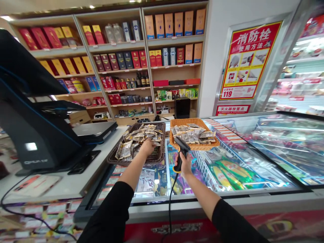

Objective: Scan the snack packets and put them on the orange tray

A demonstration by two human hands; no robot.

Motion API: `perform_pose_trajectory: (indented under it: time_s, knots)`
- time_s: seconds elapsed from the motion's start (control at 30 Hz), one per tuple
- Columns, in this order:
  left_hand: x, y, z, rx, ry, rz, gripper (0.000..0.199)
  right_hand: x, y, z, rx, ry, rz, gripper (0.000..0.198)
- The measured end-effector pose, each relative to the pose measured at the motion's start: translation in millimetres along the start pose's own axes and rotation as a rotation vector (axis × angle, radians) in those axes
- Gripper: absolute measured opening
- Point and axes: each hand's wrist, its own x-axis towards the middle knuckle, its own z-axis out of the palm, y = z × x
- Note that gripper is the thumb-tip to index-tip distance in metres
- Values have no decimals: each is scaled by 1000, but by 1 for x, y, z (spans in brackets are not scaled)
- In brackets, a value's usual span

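My left hand (pixel 148 147) reaches over a dark brown wicker basket (pixel 112 156) and touches the small snack packets (pixel 126 150) heaped in it. Its fingertips are bent down among them and mostly hidden, so a grip cannot be made out. My right hand (pixel 186 164) is closed around the handle of a black and yellow barcode scanner (pixel 181 153), its cable trailing down toward me. The scanner's head is raised in front of an orange wicker basket (pixel 215 143), which holds more small packets (pixel 193 132). Both baskets rest on top of a glass-topped freezer (pixel 162 202).
A black checkout terminal (pixel 43 135) and a flat scale (pixel 97 131) stand on the white counter (pixel 93 168) at left. Packaged goods (pixel 227 172) lie under the freezer glass. Behind are shelves (pixel 149 69) of boxed bottles and a red wall poster (pixel 249 62).
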Motion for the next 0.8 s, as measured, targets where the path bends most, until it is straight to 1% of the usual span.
perform_pose_trajectory:
  time_s: [0.07, 0.1, 0.13, 0.2, 0.23, 0.27, 0.33, 0.4, 0.47, 0.53, 0.6, 0.7, 0.73, 0.8]
  knots:
    - [-4, -2, -1, 59, -56, -42, 14, 1, 1, -1, 2, -2, 0, 39]
    - [-5, -2, 0, 80, -35, -75, 15, 1, 1, -1, 7, -3, -1, 39]
    - [-5, -3, 0, 72, 21, -110, 13, 1, 1, -1, 12, -4, -1, 39]
    - [-2, -5, 4, -22, 146, -163, 8, 1, 1, -1, 12, -3, -1, 39]
    - [1, -6, 6, -102, 180, -195, 16, 0, 0, -1, 4, -1, -2, 38]
    - [4, -7, 8, -190, 186, -241, 28, 0, 0, 0, -8, 1, -1, 38]
    - [8, -7, 10, -341, 155, -372, 48, 0, -1, 0, -30, 4, -3, 39]
    - [9, -5, 10, -446, 126, -518, 61, -1, -2, 0, -37, 1, -7, 38]
    - [7, -2, 6, -558, 91, -606, 69, -1, -2, 1, -36, -6, -9, 38]
    - [2, 1, 1, -682, 49, -593, 77, -2, -2, 1, -40, -19, -11, 37]
    - [-4, 3, -2, -755, 47, -518, 88, -4, -3, 2, -68, -51, -18, 36]
    - [-10, 3, -4, -746, 80, -428, 107, -7, -4, 4, -142, -134, -44, 35]
    - [-11, 3, -4, -740, 68, -409, 110, -9, -5, 4, -165, -159, -55, 35]
    - [-12, 2, -4, -758, 14, -371, 108, -11, -7, 4, -194, -184, -76, 33]
